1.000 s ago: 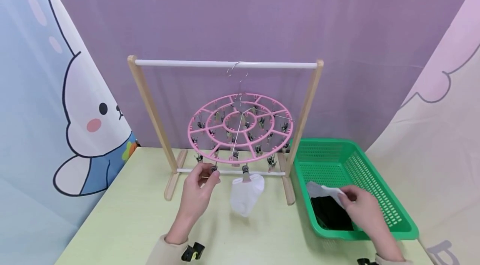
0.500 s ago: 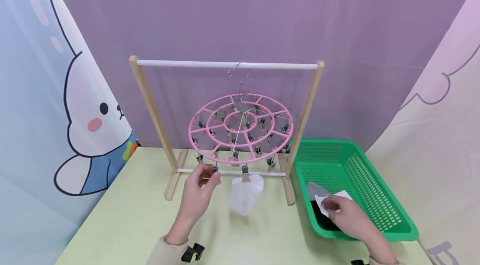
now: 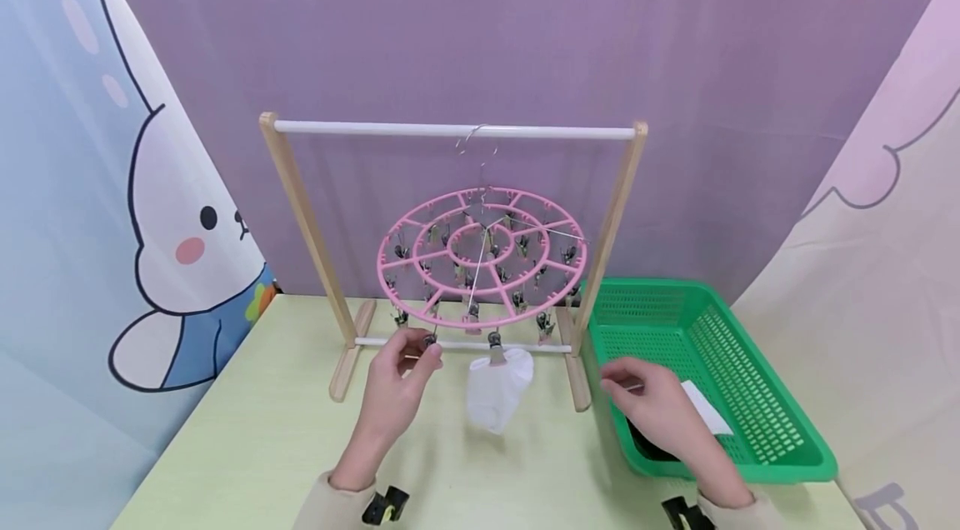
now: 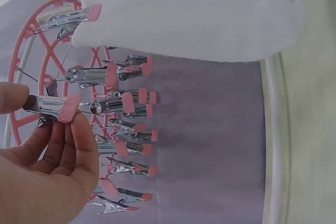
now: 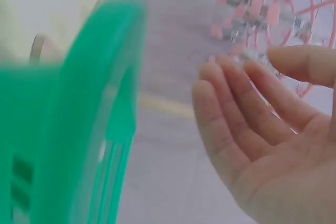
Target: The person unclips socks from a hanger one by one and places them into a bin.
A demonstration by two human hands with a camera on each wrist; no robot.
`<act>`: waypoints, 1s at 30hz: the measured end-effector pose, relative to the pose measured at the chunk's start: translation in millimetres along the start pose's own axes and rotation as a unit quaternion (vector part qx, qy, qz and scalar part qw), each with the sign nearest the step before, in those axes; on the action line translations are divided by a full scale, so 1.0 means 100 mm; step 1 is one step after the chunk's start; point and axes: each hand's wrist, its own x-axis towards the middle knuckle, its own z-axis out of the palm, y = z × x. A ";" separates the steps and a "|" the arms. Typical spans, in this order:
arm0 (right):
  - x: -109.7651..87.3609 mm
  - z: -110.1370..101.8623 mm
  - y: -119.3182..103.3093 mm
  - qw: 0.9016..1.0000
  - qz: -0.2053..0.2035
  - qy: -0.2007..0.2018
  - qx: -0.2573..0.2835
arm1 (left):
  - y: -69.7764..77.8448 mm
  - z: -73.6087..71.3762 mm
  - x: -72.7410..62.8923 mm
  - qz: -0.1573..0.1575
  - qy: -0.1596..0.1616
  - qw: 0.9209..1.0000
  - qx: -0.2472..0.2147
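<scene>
My left hand (image 3: 397,380) pinches a metal clip (image 4: 52,107) with pink tips at the front of the pink round hanger (image 3: 517,317). Thumb and fingers sit at the clip's handle ends in the left wrist view. Beside it, a white sock (image 3: 498,392) hangs from another clip (image 3: 496,347). My right hand (image 3: 660,405) is over the left side of the green basket (image 3: 813,451); in the right wrist view its fingers are loosely bent with nothing between them. Under it lie a white cloth piece (image 3: 707,407) and black cloth (image 3: 648,442), partly hidden by the hand.
The hanger hooks onto the white bar (image 3: 360,127) of a wooden stand (image 3: 307,222) on the pale table (image 3: 247,430). Several more clips dangle under the hanger rings. A purple curtain (image 3: 480,30) is behind; the basket stands close to the stand's right foot (image 3: 573,384).
My right hand has let go of the white cloth in the basket and moved left toward the basket's edge. The left hand keeps its pinch on the clip.
</scene>
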 end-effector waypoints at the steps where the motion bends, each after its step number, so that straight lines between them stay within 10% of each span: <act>1: 0.01 0.04 -0.03 1.000 0.000 0.002 0.013 | 0.00 0.00 0.00 0.001 -0.001 1.000 0.000; 30: 0.29 0.77 -0.56 0.977 -0.054 -0.037 0.203 | 0.04 -0.03 0.01 -0.003 0.004 1.000 0.009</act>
